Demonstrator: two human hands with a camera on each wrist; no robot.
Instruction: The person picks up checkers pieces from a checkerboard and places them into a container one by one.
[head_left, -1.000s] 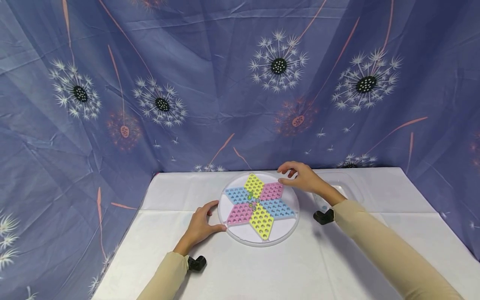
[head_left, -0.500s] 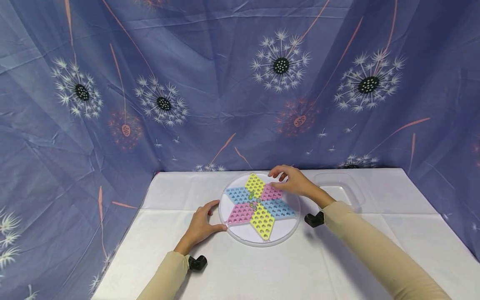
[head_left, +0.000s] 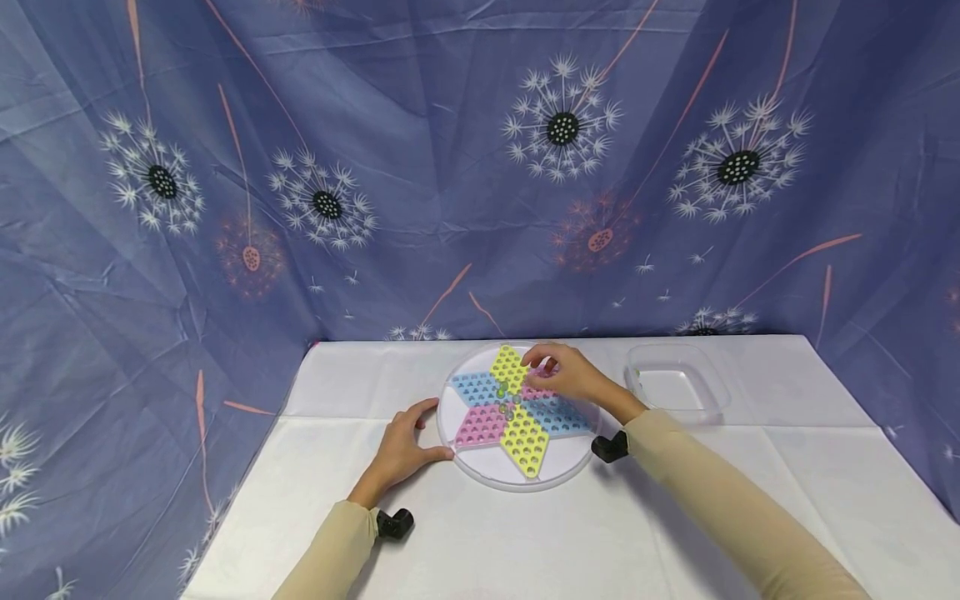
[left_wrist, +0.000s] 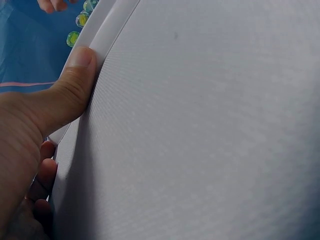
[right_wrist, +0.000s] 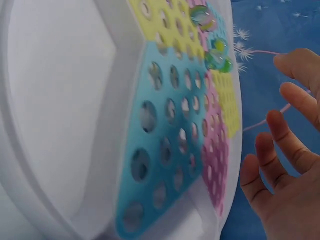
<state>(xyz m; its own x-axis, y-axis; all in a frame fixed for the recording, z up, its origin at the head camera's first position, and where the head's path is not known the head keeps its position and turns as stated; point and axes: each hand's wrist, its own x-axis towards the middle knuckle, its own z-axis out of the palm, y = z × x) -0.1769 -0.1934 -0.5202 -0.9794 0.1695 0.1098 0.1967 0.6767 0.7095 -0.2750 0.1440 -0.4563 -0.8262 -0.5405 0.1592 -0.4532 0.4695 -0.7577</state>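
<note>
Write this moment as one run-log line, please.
left hand: touches rim of round white plastic board | right hand: over board | translucent round glass marbles: near centre

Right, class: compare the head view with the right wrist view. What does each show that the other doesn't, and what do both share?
Only the head view shows the left hand touching the edge of the board, the clear container and the tan sleeves.

Only the right wrist view shows coloured swirls inside the marbles and the fingers of the right hand separately, with gaps between.

Both show the board's yellow, blue and pink sections, marbles, the right hand and the blue backdrop.
</note>
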